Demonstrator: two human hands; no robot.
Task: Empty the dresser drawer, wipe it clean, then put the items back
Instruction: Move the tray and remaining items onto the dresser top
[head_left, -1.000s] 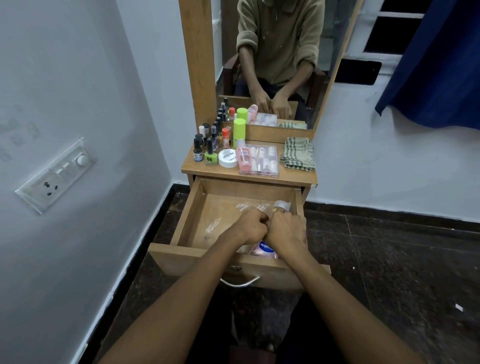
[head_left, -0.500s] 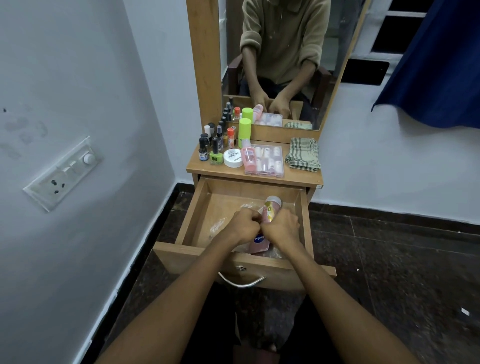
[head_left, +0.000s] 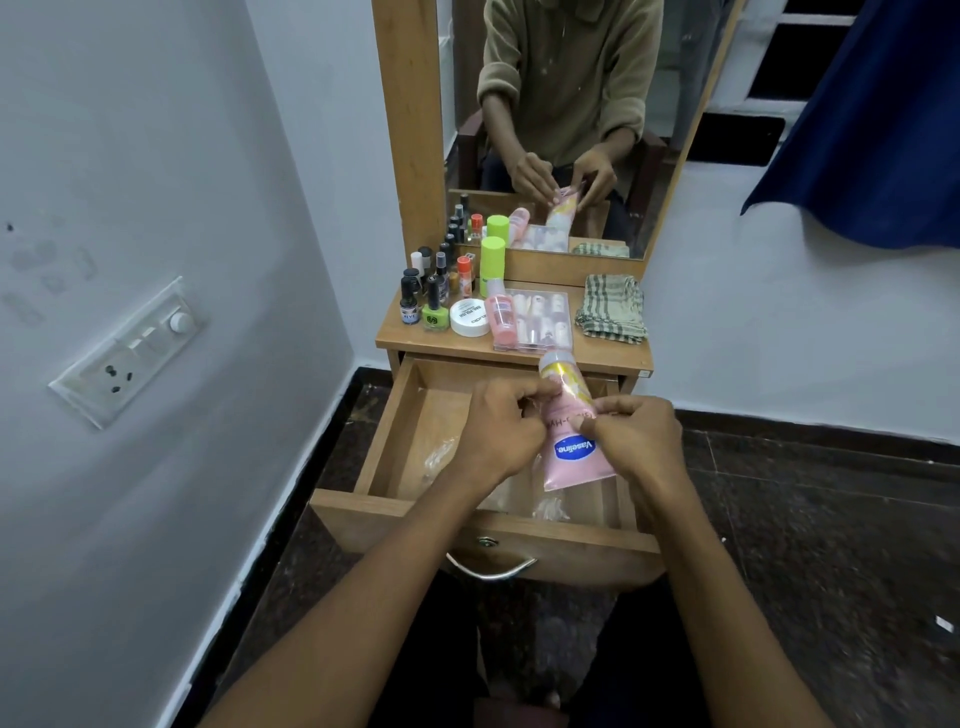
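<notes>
Lifted clear of the drawer (head_left: 395, 415) since a second ago, the pink Vaseline tube (head_left: 571, 441) now hangs above the open box, cap end raised toward the bench (head_left: 613, 358) and crimped end pointing down at the person. In the head view, both hands are close together and clamped on it: the left hand (head_left: 498, 431) pinches its near edge, the right hand (head_left: 636, 441) curls round the other side. Below them the drawer holds little beyond crumpled clear plastic wrap (head_left: 441, 457) on its floor. On the bench stand the nail polish bottles (head_left: 426, 291), a white jar (head_left: 470, 317), a green-capped bottle (head_left: 492, 265), a clear case (head_left: 540, 319) and a folded checked cloth (head_left: 613, 309). Emptying looks nearly finished; judging by the cloth lying unused, wiping and returning the items remain to be done.
</notes>
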